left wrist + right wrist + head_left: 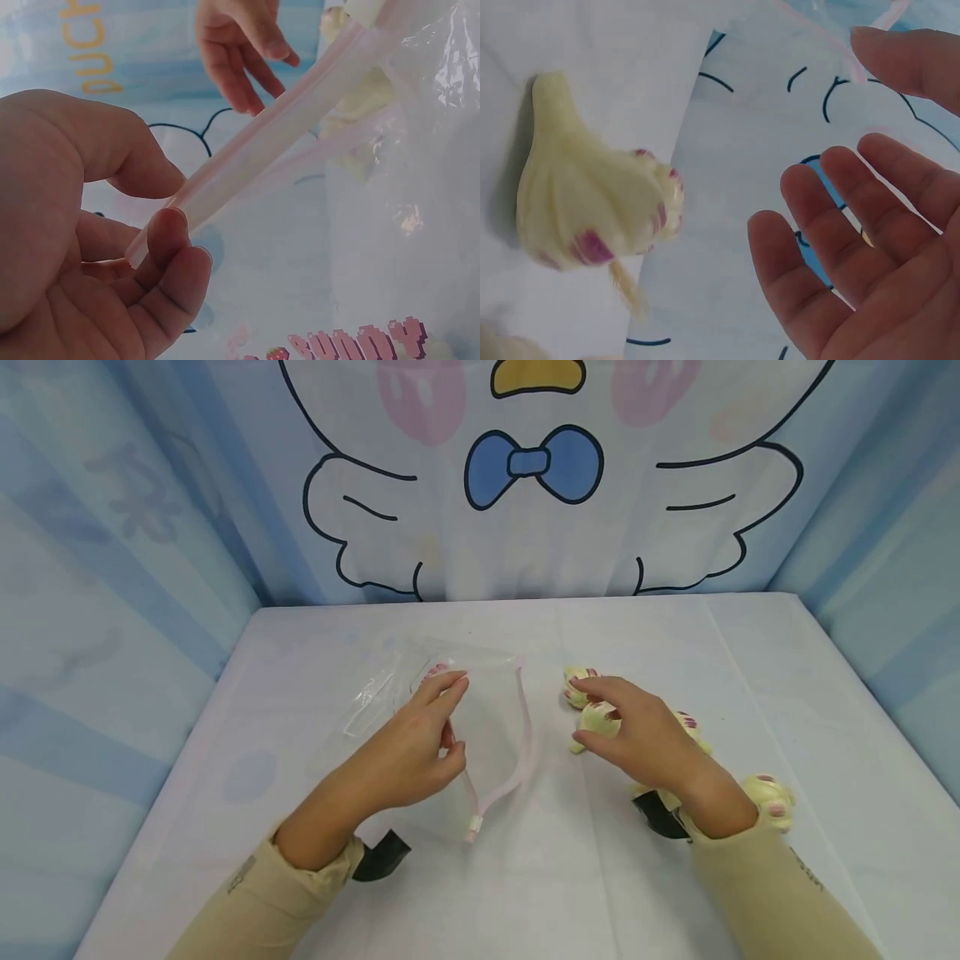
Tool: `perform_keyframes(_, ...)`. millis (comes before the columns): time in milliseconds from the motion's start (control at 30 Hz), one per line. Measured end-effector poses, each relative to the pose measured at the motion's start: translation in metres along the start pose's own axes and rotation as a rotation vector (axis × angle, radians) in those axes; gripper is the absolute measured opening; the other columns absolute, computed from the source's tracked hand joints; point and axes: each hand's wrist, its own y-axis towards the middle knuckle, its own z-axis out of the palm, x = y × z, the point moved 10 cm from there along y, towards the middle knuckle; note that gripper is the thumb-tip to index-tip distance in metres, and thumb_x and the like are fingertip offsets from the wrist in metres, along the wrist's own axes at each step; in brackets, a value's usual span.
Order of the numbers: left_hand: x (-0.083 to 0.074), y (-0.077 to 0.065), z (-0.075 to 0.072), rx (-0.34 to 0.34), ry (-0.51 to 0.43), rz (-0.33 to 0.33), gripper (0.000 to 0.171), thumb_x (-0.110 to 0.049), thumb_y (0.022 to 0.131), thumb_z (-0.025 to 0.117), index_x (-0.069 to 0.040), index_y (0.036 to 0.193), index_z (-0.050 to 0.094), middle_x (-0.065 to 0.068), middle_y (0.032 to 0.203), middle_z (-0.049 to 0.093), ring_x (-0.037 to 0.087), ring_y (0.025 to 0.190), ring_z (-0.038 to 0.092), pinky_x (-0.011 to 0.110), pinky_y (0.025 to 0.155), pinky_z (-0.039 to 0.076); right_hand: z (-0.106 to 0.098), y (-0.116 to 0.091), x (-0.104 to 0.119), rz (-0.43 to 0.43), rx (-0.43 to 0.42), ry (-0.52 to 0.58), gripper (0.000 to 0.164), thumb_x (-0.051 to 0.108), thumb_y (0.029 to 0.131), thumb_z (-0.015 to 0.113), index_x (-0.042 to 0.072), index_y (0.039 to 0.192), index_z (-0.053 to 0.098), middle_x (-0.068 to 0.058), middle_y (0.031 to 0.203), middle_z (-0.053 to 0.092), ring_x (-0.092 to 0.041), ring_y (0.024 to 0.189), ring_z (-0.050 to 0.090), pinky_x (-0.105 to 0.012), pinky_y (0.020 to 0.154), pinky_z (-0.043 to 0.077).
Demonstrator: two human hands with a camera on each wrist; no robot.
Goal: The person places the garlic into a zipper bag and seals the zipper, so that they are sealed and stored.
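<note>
My left hand [412, 747] pinches the pink zip edge [247, 142] of a clear plastic zip bag [375, 697] between thumb and fingers. The bag's mouth gapes toward the right, its other pink edge bowed outward, and a white slider [476, 824] sits at the near end. Pink "BUNNY" lettering [364, 341] marks the film. Over several pale garlic bulbs [597, 720] with purple streaks hovers my right hand [648, 735], fingers spread and holding nothing. One bulb [592, 187] shows whole beside that hand in the right wrist view; in the head view the hand partly hides others.
A white cloth covers the table [525, 902]. Another garlic bulb [771, 800] lies by the right sleeve. Blue patterned curtains [112, 568] enclose the sides, and a cartoon curtain [532, 543] hangs behind the far edge. Black straps [381, 857] stick out at both cuffs.
</note>
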Motion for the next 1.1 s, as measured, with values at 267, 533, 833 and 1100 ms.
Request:
perform_keyframes(267, 0.001, 0.0, 0.001, -0.006, 0.007, 0.001, 0.067, 0.0, 0.086, 0.065, 0.012, 0.146, 0.039, 0.021, 0.151, 0.038, 0.011, 0.073, 0.054, 0.025, 0.074, 0.049, 0.002, 0.001, -0.032, 0.158, 0.113, -0.047, 0.058, 0.017, 0.093, 0.069, 0.0, 0.145, 0.049, -0.02, 0.149, 0.045, -0.04, 0.131, 0.046, -0.059, 0.105, 0.037)
perform_keyframes(533, 0.0, 0.0, 0.001, -0.018, 0.006, 0.024, 0.066, 0.001, 0.086, 0.064, 0.013, 0.146, 0.039, 0.022, 0.151, 0.038, 0.013, 0.073, 0.056, 0.026, 0.075, 0.049, 0.011, 0.001, -0.053, 0.279, 0.166, -0.057, 0.058, 0.017, 0.094, 0.067, 0.001, 0.146, 0.048, -0.021, 0.151, 0.042, -0.043, 0.138, 0.037, -0.061, 0.109, 0.03)
perform_keyframes(833, 0.001, 0.0, 0.002, -0.005, 0.005, 0.015, 0.067, 0.0, 0.087, 0.064, 0.012, 0.147, 0.039, 0.02, 0.151, 0.038, 0.013, 0.073, 0.055, 0.024, 0.072, 0.049, 0.022, 0.005, -0.061, 0.264, 0.199, -0.073, 0.051, 0.001, 0.088, 0.059, -0.004, 0.139, 0.054, -0.026, 0.147, 0.045, -0.046, 0.136, 0.039, -0.06, 0.108, 0.031)
perform_keyframes(1100, 0.0, 0.0, 0.001, -0.006, 0.005, 0.02, 0.066, 0.001, 0.087, 0.064, 0.012, 0.147, 0.039, 0.021, 0.151, 0.038, 0.01, 0.072, 0.053, 0.025, 0.073, 0.049, 0.024, 0.003, -0.063, 0.288, 0.224, -0.088, 0.053, 0.007, 0.091, 0.066, -0.002, 0.141, 0.052, -0.027, 0.142, 0.048, -0.042, 0.121, 0.053, -0.057, 0.101, 0.041)
